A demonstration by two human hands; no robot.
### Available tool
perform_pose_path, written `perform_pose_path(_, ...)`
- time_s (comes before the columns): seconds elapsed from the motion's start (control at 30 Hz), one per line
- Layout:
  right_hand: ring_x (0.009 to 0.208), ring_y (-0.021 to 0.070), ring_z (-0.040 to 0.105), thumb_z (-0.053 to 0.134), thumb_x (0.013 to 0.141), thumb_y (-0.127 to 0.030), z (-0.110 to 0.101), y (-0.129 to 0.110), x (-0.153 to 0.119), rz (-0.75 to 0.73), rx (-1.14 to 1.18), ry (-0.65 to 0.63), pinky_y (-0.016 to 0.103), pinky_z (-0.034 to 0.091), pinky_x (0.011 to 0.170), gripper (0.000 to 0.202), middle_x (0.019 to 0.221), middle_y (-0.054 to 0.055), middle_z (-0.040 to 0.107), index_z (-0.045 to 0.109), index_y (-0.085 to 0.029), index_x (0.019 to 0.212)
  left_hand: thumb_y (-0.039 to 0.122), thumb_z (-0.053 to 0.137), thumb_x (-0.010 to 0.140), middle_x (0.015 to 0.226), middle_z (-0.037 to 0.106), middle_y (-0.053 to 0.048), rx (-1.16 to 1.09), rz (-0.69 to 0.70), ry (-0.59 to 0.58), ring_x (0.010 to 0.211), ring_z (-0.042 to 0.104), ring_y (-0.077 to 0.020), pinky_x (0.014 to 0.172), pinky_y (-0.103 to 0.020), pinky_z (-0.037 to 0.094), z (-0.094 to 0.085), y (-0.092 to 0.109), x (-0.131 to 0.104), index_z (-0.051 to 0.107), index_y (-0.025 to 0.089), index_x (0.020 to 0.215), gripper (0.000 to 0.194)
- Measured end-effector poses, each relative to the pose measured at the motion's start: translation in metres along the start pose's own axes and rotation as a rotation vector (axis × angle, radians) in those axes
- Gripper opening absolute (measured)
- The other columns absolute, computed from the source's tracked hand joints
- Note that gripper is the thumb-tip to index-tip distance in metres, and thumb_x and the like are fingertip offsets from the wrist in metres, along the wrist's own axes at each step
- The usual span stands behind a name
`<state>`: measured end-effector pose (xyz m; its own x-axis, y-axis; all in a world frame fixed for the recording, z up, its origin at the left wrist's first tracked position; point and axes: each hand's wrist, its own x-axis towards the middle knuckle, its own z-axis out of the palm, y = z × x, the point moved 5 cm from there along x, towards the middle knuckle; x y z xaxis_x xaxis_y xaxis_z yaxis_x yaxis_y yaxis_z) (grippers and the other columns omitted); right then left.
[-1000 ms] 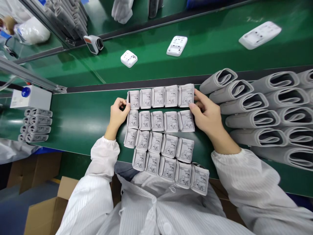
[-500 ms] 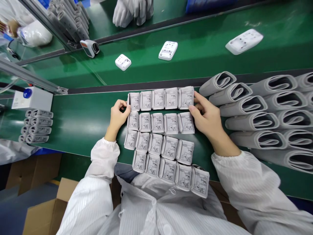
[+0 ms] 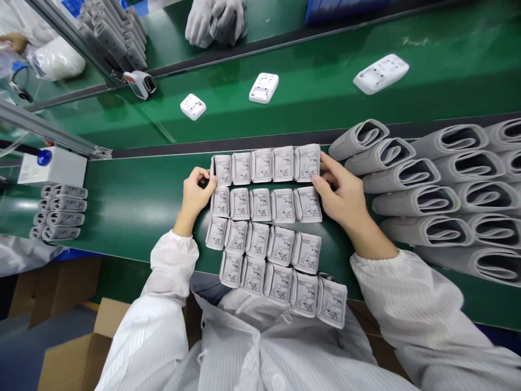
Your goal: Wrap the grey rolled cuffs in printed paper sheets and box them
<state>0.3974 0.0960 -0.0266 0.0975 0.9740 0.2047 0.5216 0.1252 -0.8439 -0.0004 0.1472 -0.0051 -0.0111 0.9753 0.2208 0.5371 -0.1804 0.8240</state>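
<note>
Several folded grey cuffs with printed faces stand side by side in a row on the green bench. My left hand is closed at the left end of this row, thumb and fingers pressing the outer cuff. At the other end my right hand pinches the last cuff between thumb and fingers. Between them the row is squeezed together. Nearer my body lie further rows of the same folded cuffs; the nearest row reaches over the bench edge, against my white coat.
Larger rolled grey cuffs are stacked at the right. Beyond a dark rail, white devices lie on a green belt. At the left are a small cuff stack and a white box. Grey gloves rest on the shelf.
The white devices on the belt have shifted left. Both my hands keep their hold on the ends of the far row, with hardly any movement.
</note>
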Motion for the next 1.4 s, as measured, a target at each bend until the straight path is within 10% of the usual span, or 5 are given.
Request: perform_pose_path(1.4, 0.075, 0.0245, 0.071, 0.065, 0.109, -0.063, 0.0012, 0.0006, 0.001, -0.073, 0.035, -0.015, 0.052, 0.067, 0.078, 0.072, 0.137, 0.012, 0.084, 0.063, -0.028, 0.171, 0.03, 0.08, 0.091, 0.088, 0.069, 0.001, -0.042, 0.015, 0.04, 0.076, 0.06, -0.0143, 0.076, -0.031, 0.049, -0.0029, -0.0003, 0.0017, 0.061, 0.026, 0.091, 0.02)
